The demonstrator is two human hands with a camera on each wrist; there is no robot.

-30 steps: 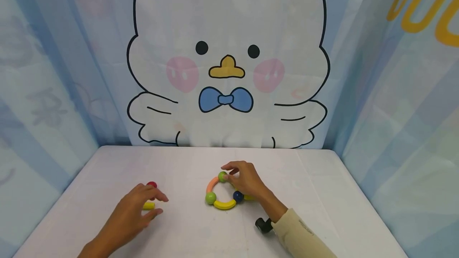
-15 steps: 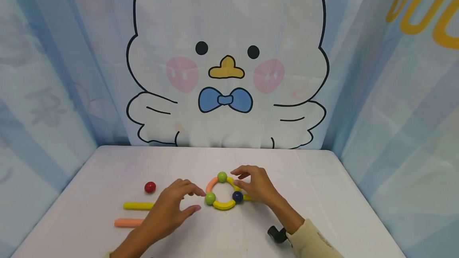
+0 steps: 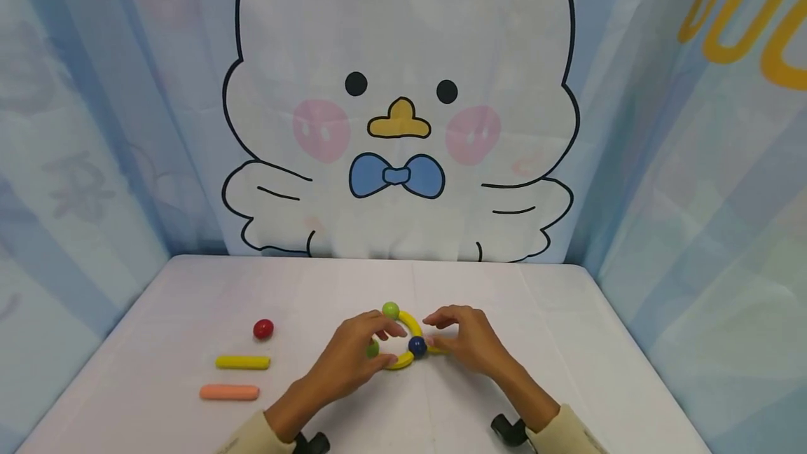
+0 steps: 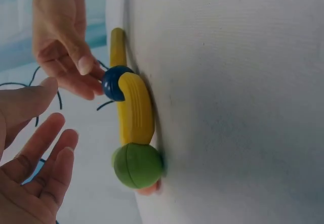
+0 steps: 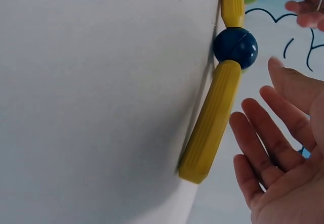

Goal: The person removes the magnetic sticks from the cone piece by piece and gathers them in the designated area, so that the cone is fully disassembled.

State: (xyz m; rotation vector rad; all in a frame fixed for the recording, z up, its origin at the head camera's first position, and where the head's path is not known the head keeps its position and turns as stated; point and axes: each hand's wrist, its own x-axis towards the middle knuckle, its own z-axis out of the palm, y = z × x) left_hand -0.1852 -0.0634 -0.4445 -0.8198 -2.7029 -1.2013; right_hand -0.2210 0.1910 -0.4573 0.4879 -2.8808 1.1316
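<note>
A toy ring of curved yellow rods (image 3: 411, 323) and balls lies on the table (image 3: 353, 279). A dark blue ball (image 3: 417, 347) is at its right, with a green ball (image 3: 391, 310) at the far side and another at the left, partly covered. From the blue ball a straight yellow rod (image 5: 211, 123) juts outward. My left hand (image 3: 353, 352) hovers over the ring's left side, fingers apart and holding nothing; it hides the orange curved piece. Beside the blue ball and straight rod is my right hand (image 3: 473, 342), its fingers spread loosely around nothing.
Left of the ring lie a red ball (image 3: 263, 329), a yellow stick (image 3: 242, 362) and an orange stick (image 3: 230, 392). Black wrist cameras (image 3: 509, 430) sit below both wrists. A curtain with a cartoon bird (image 3: 403, 216) hangs behind the table.
My left hand has moved right from the loose sticks and red ball to the ring. My right hand has drawn back rightward from the far green ball to beside the blue ball.
</note>
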